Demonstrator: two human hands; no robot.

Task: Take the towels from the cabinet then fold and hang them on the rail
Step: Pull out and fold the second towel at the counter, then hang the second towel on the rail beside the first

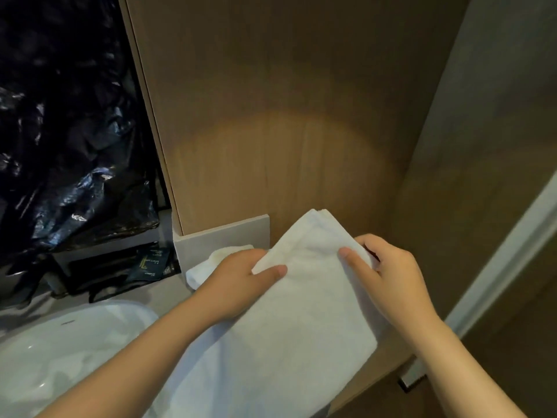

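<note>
Both my bare forearms reach forward. My left hand (241, 285) pinches the towel (301, 327), thumb on top; my right hand (388, 282) grips its far edge, thumb over.

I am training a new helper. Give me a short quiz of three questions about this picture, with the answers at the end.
1. True or false: the left hand and the right hand both grip the white towel.
2. What is to the left of the wooden cabinet? A) a black plastic bag B) a red bucket C) a mirror
3. Which hand is nearer to that bag?

Key: 1 true; 2 A; 3 the left hand.
</note>
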